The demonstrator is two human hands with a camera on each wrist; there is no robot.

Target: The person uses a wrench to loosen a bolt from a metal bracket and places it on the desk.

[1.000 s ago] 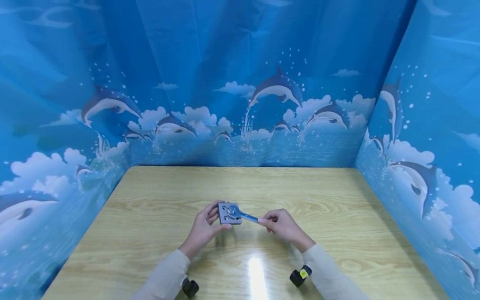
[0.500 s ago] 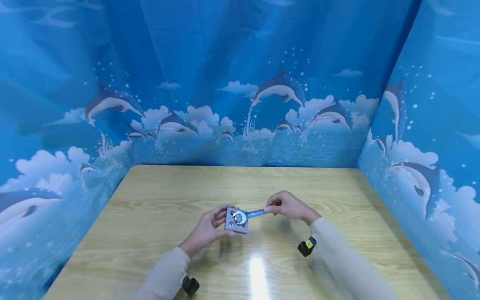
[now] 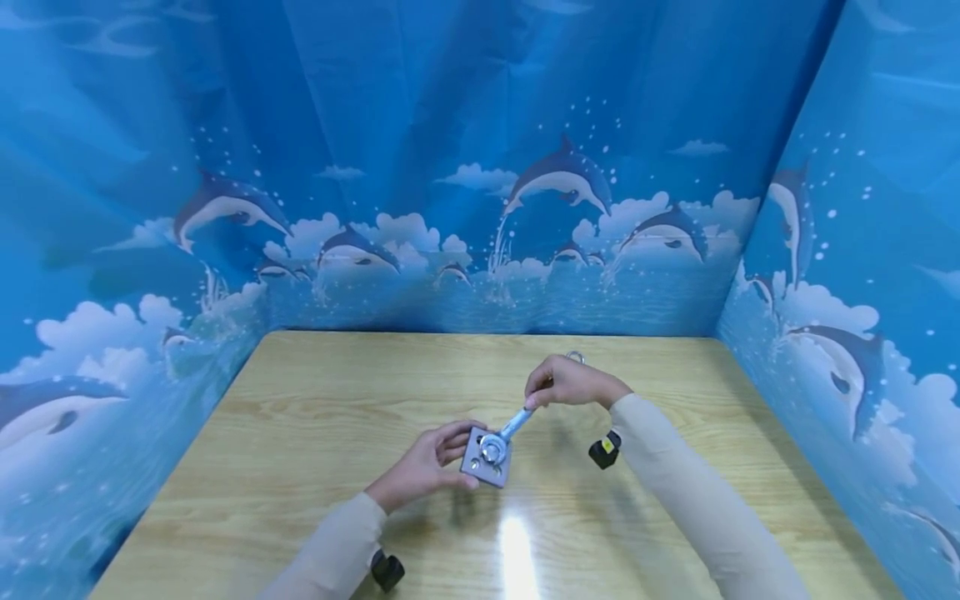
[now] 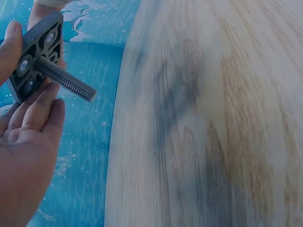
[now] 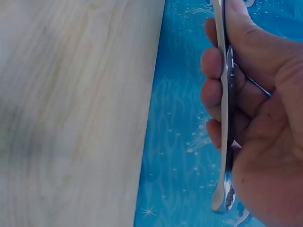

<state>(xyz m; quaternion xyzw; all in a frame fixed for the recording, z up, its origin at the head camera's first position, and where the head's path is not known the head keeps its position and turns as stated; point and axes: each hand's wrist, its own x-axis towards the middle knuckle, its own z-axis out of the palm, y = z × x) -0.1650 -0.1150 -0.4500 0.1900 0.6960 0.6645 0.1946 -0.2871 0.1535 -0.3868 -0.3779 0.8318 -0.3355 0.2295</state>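
My left hand (image 3: 431,462) holds a small square metal plate (image 3: 471,457) by its edges, thumb below and fingers behind, raised over the table. A bolt head (image 3: 492,451) sits on the plate's face, with the ring end of a silver wrench (image 3: 516,423) around it. In the left wrist view, the bolt's threaded shank (image 4: 68,79) sticks out of the plate's recessed back. My right hand (image 3: 566,381) grips the wrench handle, which slants up and away from the bolt. Seen from the right wrist, the wrench (image 5: 225,113) runs along the palm under curled fingers, its far end showing serrations.
The wooden table (image 3: 337,375) lies beneath both hands, with a bright light reflection (image 3: 514,554) near its front. Blue curtains (image 3: 420,100) printed with dolphins stand along the back and sides. Black wrist cameras (image 3: 605,450) hang at both wrists.
My right hand has swung the wrench handle counterclockwise, from pointing right and slightly down to pointing up and right. My left hand and the plate have shifted slightly right and nearer, the plate tilting.
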